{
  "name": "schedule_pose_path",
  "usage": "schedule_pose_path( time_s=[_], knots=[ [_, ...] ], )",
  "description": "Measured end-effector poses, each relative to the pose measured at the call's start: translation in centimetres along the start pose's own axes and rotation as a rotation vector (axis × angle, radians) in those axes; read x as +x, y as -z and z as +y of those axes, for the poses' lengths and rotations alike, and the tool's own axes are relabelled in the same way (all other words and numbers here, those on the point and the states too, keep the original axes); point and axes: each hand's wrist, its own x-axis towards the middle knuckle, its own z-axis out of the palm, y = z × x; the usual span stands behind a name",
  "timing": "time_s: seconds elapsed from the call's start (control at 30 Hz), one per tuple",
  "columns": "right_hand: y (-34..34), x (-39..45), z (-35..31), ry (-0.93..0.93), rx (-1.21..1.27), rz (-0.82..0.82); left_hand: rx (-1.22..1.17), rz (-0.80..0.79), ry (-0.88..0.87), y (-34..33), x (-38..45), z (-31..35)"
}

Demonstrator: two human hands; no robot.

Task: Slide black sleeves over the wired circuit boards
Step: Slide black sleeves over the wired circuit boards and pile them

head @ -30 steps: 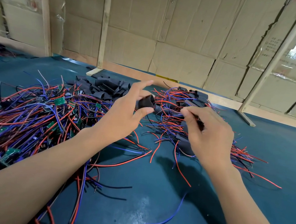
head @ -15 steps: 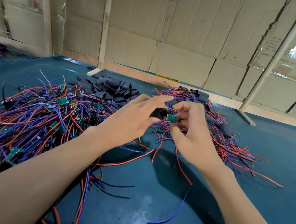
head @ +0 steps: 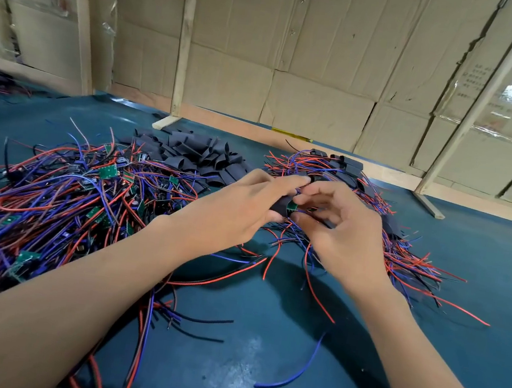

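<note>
**Two hands fitting a black sleeve onto a small green circuit board**

Above a dark teal tabletop (head: 275, 359), the left hand (head: 232, 213) pinches a black sleeve (head: 281, 205) between curled fingers. Touching the sleeve's open end, a green circuit board (head: 293, 206) is gripped by the curled fingers of the right hand (head: 340, 234). Left of the sleeve lies a heap of wired boards (head: 52, 199); behind it, a pile of loose sleeves (head: 194, 155); right of it, sleeved boards (head: 404, 246).

- Green circuit board (head: 293, 206): mostly hidden inside the black sleeve (head: 280, 206) and behind fingers.
- Wire pile (head: 36, 197) left of the sleeve: cut off by the frame edge.
</note>
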Motion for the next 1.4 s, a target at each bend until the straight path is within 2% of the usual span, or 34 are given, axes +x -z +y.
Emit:
schedule_pose_path(
  time_s=[0.27, 0.33, 0.4, 0.43, 0.57, 0.67, 0.77, 0.83, 0.87, 0.93, 1.0, 1.07, 1.13, 1.3, 1.4],
  knots=[
    [0.4, 0.0, -0.5, 0.044, -0.159, -0.002, -0.090, 0.040, 0.120, 0.2, -0.1, -0.1],
    [0.4, 0.2, -0.4, -0.001, -0.319, 0.030, -0.092, 0.036, 0.116, 0.1, -0.1, 0.0],
    [0.7, 0.2, -0.4, -0.031, -0.535, -0.024, -0.101, 0.012, 0.116, 0.0, -0.2, 0.0],
    [0.8, 0.2, -0.3, -0.041, -0.564, -0.053, -0.101, -0.008, 0.125, -0.1, -0.3, 0.0],
    [0.9, 0.3, -0.7, -0.014, -0.404, -0.096, -0.102, -0.029, 0.139, -0.3, -0.3, -0.4],
    [0.4, 0.3, -0.8, 0.016, -0.401, -0.117, -0.109, -0.015, 0.133, -0.1, -0.3, -0.4],
    [0.6, 0.5, -0.6, 0.009, -0.414, 0.065, -0.035, 0.057, 0.123, 0.3, -0.1, -0.7],
    [1.4, 0.7, -0.3, -0.042, -0.419, 0.251, 0.136, 0.118, 0.222, 0.6, 0.1, -1.5],
    [1.9, 0.8, -0.2, -0.085, -0.418, 0.327, 0.246, 0.104, 0.328, 0.6, 0.1, -2.1],
    [3.1, 1.0, 0.4, -0.181, -0.473, 0.399, 0.395, -0.041, 0.612, 0.8, -0.5, -3.3],
    [3.9, 1.1, 1.1, -0.322, -0.649, 0.367, 0.428, -0.220, 0.837, 1.0, -1.3, -4.3],
    [3.9, 1.1, 1.4, -0.508, -0.774, 0.338, 0.472, -0.339, 0.888, 1.1, -1.7, -5.0],
    [3.5, 1.1, 1.1, -0.580, -0.757, 0.366, 0.485, -0.364, 0.862, 1.2, -1.7, -5.3],
    [2.1, 1.0, 0.5, -0.372, -0.665, 0.464, 0.476, -0.280, 0.853, 1.6, -1.3, -5.8],
    [1.0, 0.5, 0.3, -0.205, -0.569, 0.450, 0.474, -0.260, 0.863, 1.9, -1.4, -6.1]
  ],
)
